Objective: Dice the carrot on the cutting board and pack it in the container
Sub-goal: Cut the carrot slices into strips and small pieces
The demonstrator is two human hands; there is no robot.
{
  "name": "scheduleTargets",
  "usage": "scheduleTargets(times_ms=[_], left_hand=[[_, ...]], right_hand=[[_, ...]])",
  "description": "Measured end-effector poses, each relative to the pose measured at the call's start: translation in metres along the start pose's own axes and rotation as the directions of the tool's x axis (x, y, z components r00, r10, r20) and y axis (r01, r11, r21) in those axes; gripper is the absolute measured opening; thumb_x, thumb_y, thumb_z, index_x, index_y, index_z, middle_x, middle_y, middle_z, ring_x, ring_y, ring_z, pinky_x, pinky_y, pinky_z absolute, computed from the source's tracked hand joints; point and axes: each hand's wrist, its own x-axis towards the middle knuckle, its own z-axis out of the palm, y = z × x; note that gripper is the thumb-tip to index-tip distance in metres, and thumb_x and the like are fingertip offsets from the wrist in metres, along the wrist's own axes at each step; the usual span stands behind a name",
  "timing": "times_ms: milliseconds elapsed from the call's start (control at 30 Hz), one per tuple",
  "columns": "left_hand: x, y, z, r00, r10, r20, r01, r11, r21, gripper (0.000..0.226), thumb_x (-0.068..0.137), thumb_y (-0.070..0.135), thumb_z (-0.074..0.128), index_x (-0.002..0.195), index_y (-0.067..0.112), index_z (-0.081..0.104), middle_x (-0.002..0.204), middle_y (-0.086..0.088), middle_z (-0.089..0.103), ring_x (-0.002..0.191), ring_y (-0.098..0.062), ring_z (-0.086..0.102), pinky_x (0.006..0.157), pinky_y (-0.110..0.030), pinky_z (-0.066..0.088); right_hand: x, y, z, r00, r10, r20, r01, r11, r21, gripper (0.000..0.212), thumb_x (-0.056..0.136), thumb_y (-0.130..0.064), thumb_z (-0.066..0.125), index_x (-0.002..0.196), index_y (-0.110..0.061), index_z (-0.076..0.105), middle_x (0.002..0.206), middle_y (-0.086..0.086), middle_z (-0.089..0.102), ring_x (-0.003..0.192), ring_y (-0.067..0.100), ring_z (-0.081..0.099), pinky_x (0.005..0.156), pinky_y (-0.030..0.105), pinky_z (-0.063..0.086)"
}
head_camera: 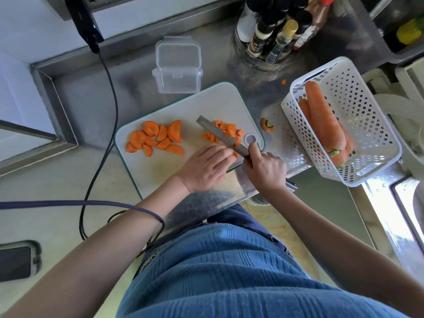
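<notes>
A white cutting board [183, 106] with a green rim lies on the steel counter. Several half-moon carrot slices [156, 137] lie on its left side. A pile of small diced carrot pieces [226, 129] sits on its right side. My right hand [266, 169] grips the handle of a knife [215, 131] whose blade crosses the diced pile. My left hand [206, 167] rests on the board beside the blade, its fingertips holding a carrot piece against it. A clear plastic container [177, 80] with its hinged lid open stands behind the board.
A white perforated basket [358, 106] holding whole carrots [321, 111] sits to the right. A cut carrot top [267, 125] lies beside the board. Bottles [275, 31] stand at the back. A dark cable [110, 111] runs along the left, with a phone [16, 262] near the bottom left.
</notes>
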Motion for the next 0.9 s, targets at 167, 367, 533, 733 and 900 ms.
scheduleTargets(times_ms=[167,367,533,733,900], left_hand=[[0.023,-0.004,0.002,0.978,-0.02,0.205,0.036,0.997,-0.074,0.028,0.086,0.026,0.046,0.091,0.004,0.062,0.099,-0.013,0.062,0.099,-0.025,0.046,0.089,-0.038,0.038],[0.042,-0.009,0.003,0.914,-0.136,0.382,0.2,0.971,-0.134,0.042,0.085,0.038,0.043,0.109,0.004,0.053,0.1,-0.011,0.06,0.099,-0.029,0.052,0.084,-0.041,0.044],[0.045,-0.014,0.006,0.868,-0.202,0.453,0.265,0.961,-0.078,0.044,0.094,0.038,0.039,0.12,0.005,0.054,0.11,-0.012,0.064,0.104,-0.03,0.058,0.09,-0.039,0.043],[0.016,-0.004,-0.001,0.997,-0.065,0.036,0.066,0.997,-0.047,0.015,0.091,0.008,0.045,0.102,0.003,0.054,0.098,-0.013,0.061,0.096,-0.03,0.053,0.089,-0.039,0.043],[-0.016,0.002,0.0,1.0,-0.024,0.012,0.024,0.998,0.062,0.011,0.084,0.002,0.048,0.094,0.008,0.048,0.095,-0.008,0.044,0.083,-0.027,0.047,0.08,-0.036,0.039]], right_hand=[[0.003,0.001,0.003,0.998,-0.054,-0.023,0.053,0.998,-0.026,0.02,0.076,-0.026,0.041,0.091,-0.013,0.04,0.047,0.001,0.056,0.04,0.024,0.057,0.038,0.021,0.036],[0.001,0.005,0.005,0.996,-0.09,-0.01,0.09,0.994,-0.06,0.018,0.075,-0.022,0.045,0.091,-0.013,0.04,0.05,0.001,0.058,0.042,0.024,0.058,0.038,0.022,0.037],[-0.002,0.007,0.007,0.997,-0.08,0.005,0.08,0.995,-0.066,0.03,0.074,-0.021,0.065,0.09,-0.014,0.042,0.051,0.0,0.059,0.043,0.024,0.059,0.039,0.022,0.037],[-0.01,0.01,0.005,0.991,-0.13,0.044,0.129,0.992,0.014,0.019,0.081,-0.034,0.044,0.085,-0.017,0.036,0.047,0.001,0.054,0.038,0.024,0.054,0.037,0.021,0.031],[-0.021,0.019,0.004,0.963,-0.232,0.139,0.22,0.971,0.095,0.024,0.089,-0.042,0.041,0.087,-0.019,0.036,0.044,0.0,0.049,0.034,0.024,0.048,0.041,0.019,0.021]])
